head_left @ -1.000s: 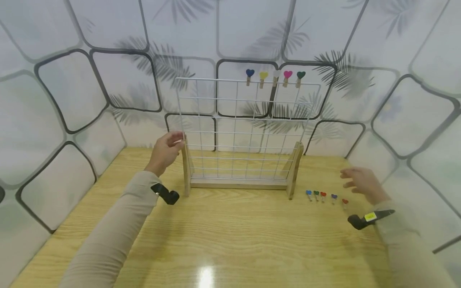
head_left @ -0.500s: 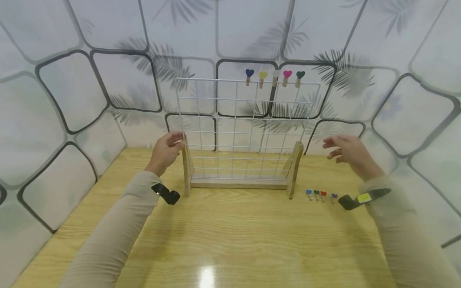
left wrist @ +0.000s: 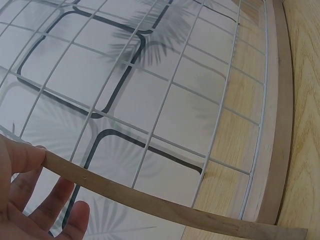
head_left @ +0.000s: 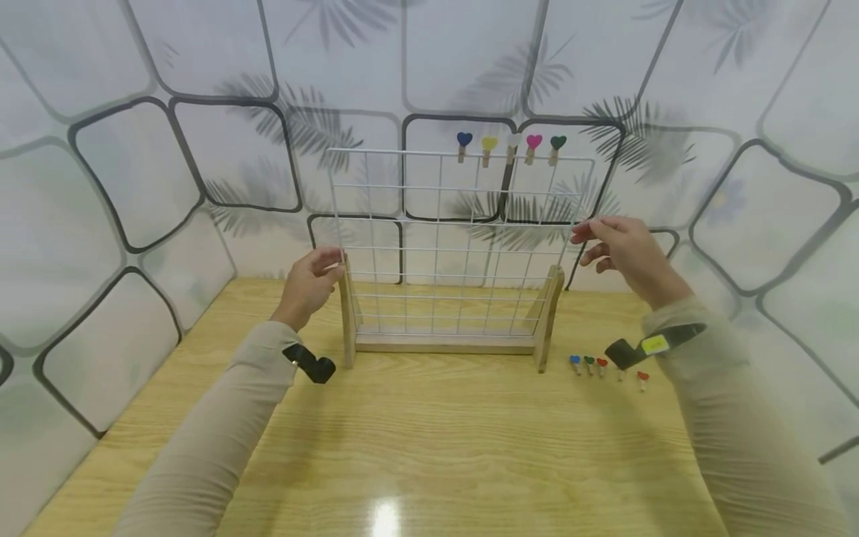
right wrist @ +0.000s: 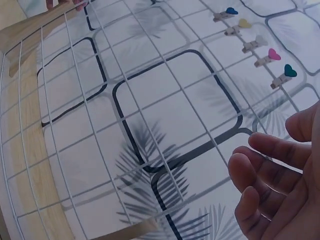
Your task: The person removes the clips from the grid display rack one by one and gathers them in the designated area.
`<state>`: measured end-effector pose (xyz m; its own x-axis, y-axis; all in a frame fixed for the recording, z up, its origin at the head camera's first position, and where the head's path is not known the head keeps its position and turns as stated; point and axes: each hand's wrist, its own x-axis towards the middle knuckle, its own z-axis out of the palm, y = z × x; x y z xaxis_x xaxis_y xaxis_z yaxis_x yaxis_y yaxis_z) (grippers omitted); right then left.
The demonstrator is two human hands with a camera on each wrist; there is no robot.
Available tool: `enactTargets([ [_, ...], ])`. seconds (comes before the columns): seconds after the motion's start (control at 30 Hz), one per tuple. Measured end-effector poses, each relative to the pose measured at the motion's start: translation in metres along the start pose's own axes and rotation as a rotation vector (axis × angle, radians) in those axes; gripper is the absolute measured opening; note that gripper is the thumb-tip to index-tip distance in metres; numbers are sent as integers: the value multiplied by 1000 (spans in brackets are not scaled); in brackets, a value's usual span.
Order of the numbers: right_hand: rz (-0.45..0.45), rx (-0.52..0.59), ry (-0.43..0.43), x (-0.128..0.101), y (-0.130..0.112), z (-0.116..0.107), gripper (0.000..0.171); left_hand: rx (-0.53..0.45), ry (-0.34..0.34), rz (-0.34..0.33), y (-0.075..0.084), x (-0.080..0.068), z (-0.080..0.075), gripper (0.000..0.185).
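A white wire grid rack [head_left: 436,246] stands upright in a wooden base [head_left: 443,344]. My left hand [head_left: 309,283] holds the top of the left wooden upright [left wrist: 125,192], thumb on one side and fingers on the other. Beside the grid's right edge is my right hand [head_left: 627,250], its fingers loosely bent and nothing in them; whether the fingertips touch the wire I cannot tell. Several heart clothespins sit along the right part of the top wire: dark blue [head_left: 464,139], yellow [head_left: 489,142], white [right wrist: 261,41], pink [head_left: 534,141] and green [head_left: 558,142].
More heart clothespins lie in a row on the wooden table [head_left: 429,432], right of the base: blue [head_left: 575,360], green [head_left: 589,361], red [head_left: 602,363] and another red [head_left: 643,377]. The right wrist camera [head_left: 624,353] partly covers one. A patterned wall [head_left: 268,45] stands behind.
My right hand has risen from above the table clothespins and moved left, up to the grid's right edge. The left hand and the rack keep their places.
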<state>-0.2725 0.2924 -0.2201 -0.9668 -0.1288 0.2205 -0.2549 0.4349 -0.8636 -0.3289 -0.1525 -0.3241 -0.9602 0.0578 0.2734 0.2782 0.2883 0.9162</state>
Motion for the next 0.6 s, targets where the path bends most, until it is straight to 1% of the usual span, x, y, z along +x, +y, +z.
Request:
enactTargets([
  [0.1,-22,10,-6,4,-10,5,47,-3,-2,5,-1,0,0,36],
  [0.3,-47,81,-25,12,-28,19,45,9,3,-9,-4,-4,-2,36],
  [0.5,-111,76,-35,22,-50,28,45,-3,4,6,-4,-1,0,36],
  [0.6,-136,94,-38,28,-63,34,43,-8,3,6,-2,1,0,36],
])
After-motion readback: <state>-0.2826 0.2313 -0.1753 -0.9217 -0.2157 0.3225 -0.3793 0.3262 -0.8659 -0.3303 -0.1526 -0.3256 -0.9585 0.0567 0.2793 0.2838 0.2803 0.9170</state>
